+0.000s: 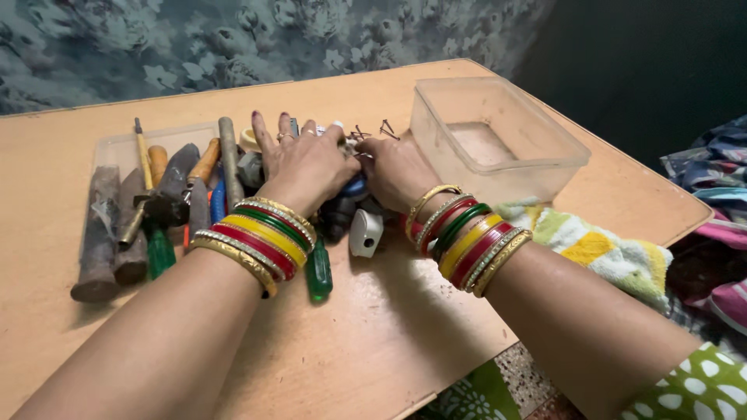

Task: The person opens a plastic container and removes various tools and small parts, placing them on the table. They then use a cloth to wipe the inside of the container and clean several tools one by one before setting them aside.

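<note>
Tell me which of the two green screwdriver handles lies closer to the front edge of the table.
The green handle below the left wrist; the other green handle lies further left, beside the hammer.

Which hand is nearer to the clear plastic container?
Right. The right hand lies just beside the clear plastic container, while the left hand rests farther away on the pile of tools.

I am looking at one clear plastic tub (498,136), one flat lid (124,144), two green-handled screwdrivers (317,272), one hammer (167,198) and two rusty chisels (97,249) on my desk (373,327).
</note>
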